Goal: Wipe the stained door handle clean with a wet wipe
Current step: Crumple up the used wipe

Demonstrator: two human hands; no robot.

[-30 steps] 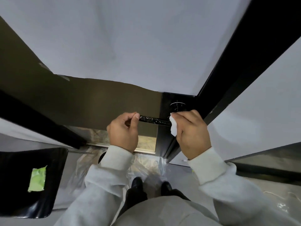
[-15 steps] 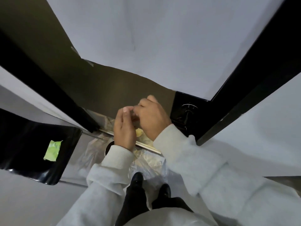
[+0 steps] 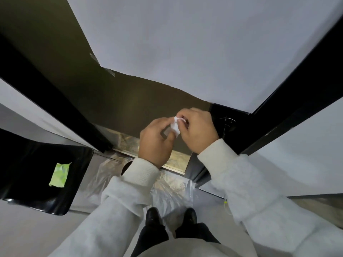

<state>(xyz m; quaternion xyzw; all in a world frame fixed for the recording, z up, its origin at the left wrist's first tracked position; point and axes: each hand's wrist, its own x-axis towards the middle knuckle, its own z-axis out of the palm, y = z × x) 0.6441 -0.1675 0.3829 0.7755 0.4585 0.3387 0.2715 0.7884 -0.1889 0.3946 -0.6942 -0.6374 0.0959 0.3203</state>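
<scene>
The black door handle's round base shows on the door's dark edge; most of its lever is hidden behind my hands. A short grey stretch of the lever's end shows between the curled fingers of my left hand, which grips it. My right hand sits just right of the left and pinches a small white wet wipe against the lever. The wipe hangs between the two hands, touching the left hand's fingers.
A black seat at the left carries a green wipe packet. Clear plastic sheeting covers the floor around my black shoes. The black door frame rises at the right, and a white-papered door panel is ahead.
My right hand has slid the wipe from the handle's base along the lever to its end, next to my left hand. The view has swung to the left.
</scene>
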